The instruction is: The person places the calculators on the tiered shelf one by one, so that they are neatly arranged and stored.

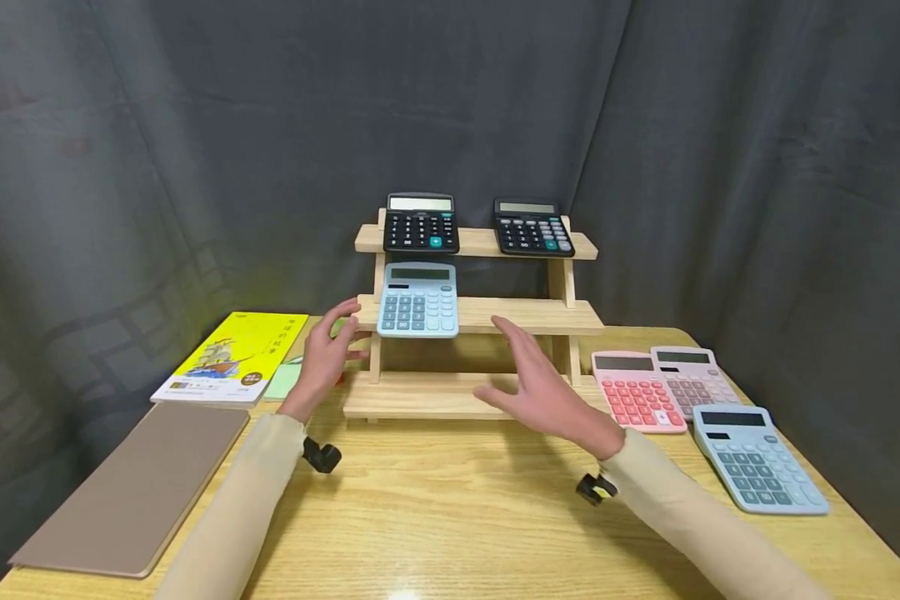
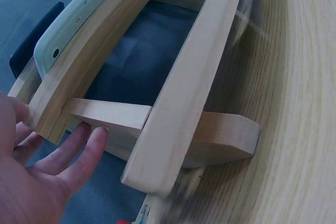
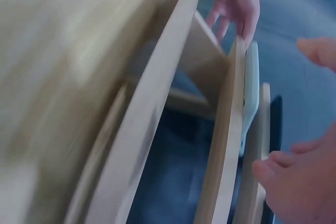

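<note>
Wooden stand (image 1: 528,312) sits toward the far middle, the left hand (image 1: 326,350) at the left end of its middle step, fingers loosely spread; how firmly they press, I cannot tell. The right hand (image 1: 536,383) hangs before the right half, thumb and fingers wide apart. A light blue calculator (image 1: 418,300) leans on the middle step; digits show, small print is unreadable. Above, the left black calculator (image 1: 421,223), a plus on its teal key, stands well apart from the right black calculator (image 1: 534,227). Right of the stand, a pink calculator (image 1: 637,392) lies beside a pale calculator (image 1: 693,377), with another blue calculator (image 1: 761,458) nearer. At left, a yellow book (image 1: 232,354) bearing Chinese characters lies beyond a brown notebook (image 1: 131,487). Wood grain covers the table (image 1: 435,500); a dark grey curtain (image 1: 345,100) hangs behind.
</note>
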The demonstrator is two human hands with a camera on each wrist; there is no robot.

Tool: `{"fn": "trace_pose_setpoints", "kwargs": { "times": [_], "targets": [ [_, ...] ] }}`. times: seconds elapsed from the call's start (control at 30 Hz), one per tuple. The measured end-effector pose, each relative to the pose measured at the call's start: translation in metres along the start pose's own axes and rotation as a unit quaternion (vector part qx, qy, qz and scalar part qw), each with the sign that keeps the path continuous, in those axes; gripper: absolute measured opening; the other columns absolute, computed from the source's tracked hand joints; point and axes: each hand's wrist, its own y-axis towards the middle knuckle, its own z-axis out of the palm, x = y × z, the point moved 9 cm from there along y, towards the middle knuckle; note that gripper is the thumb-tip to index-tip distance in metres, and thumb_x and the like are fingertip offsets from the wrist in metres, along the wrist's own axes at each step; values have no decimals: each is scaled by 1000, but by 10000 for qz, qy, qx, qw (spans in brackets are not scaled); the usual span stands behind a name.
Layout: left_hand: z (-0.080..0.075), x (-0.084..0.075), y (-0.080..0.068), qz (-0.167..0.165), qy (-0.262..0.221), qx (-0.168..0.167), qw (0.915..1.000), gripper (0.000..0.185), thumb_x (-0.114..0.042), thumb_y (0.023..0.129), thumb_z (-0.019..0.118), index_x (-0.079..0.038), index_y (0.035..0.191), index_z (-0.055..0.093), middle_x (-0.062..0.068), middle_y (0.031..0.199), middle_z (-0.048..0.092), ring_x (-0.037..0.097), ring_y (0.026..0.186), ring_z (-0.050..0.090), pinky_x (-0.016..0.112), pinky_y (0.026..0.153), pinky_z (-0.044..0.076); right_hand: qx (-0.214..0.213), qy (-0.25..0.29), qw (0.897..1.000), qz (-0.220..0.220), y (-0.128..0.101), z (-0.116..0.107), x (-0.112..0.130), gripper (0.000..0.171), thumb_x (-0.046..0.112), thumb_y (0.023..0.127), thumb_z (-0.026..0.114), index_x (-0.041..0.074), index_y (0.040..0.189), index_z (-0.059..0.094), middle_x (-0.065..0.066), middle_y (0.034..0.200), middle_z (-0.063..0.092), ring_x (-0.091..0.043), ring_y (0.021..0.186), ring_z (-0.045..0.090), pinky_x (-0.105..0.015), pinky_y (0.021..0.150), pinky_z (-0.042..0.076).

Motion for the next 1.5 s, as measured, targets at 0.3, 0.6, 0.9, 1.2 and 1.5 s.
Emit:
{"fn": "trace_pose_setpoints", "kwargs": {
  "times": [0.3, 0.6, 0.9, 1.2, 1.5],
  "targets": [
    [0, -2, 0, -145, 4, 13, 9999, 42, -15, 109, 48, 2, 147, 46, 13, 157, 38, 49, 119, 59, 27, 69, 63, -228, -308, 9980, 505, -72, -45, -49, 100, 40, 90, 77, 14, 163, 14, -16, 166, 17, -44, 145, 26, -75, 107, 30],
    [-4, 5, 0, -131, 209, -106, 9996, 43, -25, 108, 50, -6, 147, 49, 4, 156, 42, 43, 117, 62, 37, 76, 63, -250, -494, 9958, 736, -129, -73, -83, 100, 33, 88, 80, 12, 162, 15, -18, 165, 17, -47, 147, 18, -82, 97, 29],
    [-2, 5, 0, 11, 13, 18, 10000, 43, -24, 109, 49, -5, 148, 48, 5, 157, 40, 49, 119, 58, 60, 85, 57, -240, -673, 9879, 1380, -174, -102, -127, 108, 29, 89, 79, 9, 163, 2, -30, 163, 7, -57, 145, 8, -83, 99, 19],
    [-1, 3, 1, -1, 82, -38, 10000, 43, -23, 109, 50, -3, 147, 48, 5, 157, 40, 48, 118, 59, 61, 85, 56, -158, -1027, 9748, 1975, -207, -128, -178, 110, 35, 90, 76, -9, 156, 1, -41, 157, 1, -64, 138, 6, -83, 104, 8],
    [1, 2, 2, 54, -35, -74, 10000, 41, -21, 109, 50, -3, 145, 50, 8, 156, 41, 50, 118, 59, 56, 82, 59, -302, -1294, 9577, 2553, -240, -152, -219, 115, 41, 92, 73, -18, 151, -5, -49, 150, 0, -69, 134, 6, -81, 96, 19]
  ]
}}
